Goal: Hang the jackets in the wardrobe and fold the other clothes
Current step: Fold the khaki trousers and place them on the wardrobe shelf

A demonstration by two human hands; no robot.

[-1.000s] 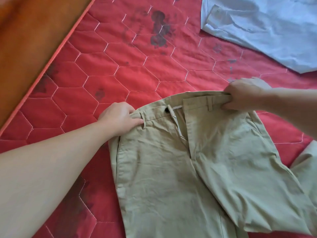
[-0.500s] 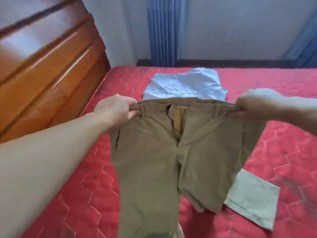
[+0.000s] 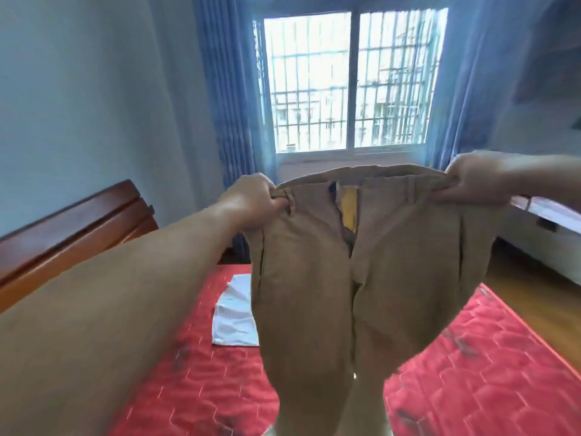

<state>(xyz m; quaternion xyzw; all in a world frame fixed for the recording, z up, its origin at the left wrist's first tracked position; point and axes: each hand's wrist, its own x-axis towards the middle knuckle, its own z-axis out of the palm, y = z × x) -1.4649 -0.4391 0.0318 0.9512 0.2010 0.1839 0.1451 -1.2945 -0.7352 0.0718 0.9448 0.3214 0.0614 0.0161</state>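
Head view. Khaki trousers (image 3: 314,294) held up in the air by the waistband, stretched between both hands, front facing the camera.

Left hand (image 3: 251,201): fingers curled round the waistband at its left end, by a belt loop. Right hand (image 3: 474,177): closed on the waistband at its right end, knuckles up; fingertips hidden in the cloth.

Waistband sags slightly upward in an arc between the two grips. Fly open, yellow lining showing just below the waistband, nearer the middle. Legs hang straight down from the hands and run out of the bottom of the view; lower ends not seen.

Below and behind the trousers: red quilted mattress (image 3: 487,372). A pale folded garment (image 3: 234,319) lies flat on it, left of the hanging legs, partly covered by them; possibly a shirt, frame is blurred.

Wooden headboard (image 3: 72,228) at left. Barred window (image 3: 349,83) with blue curtains (image 3: 232,121) beyond the hands
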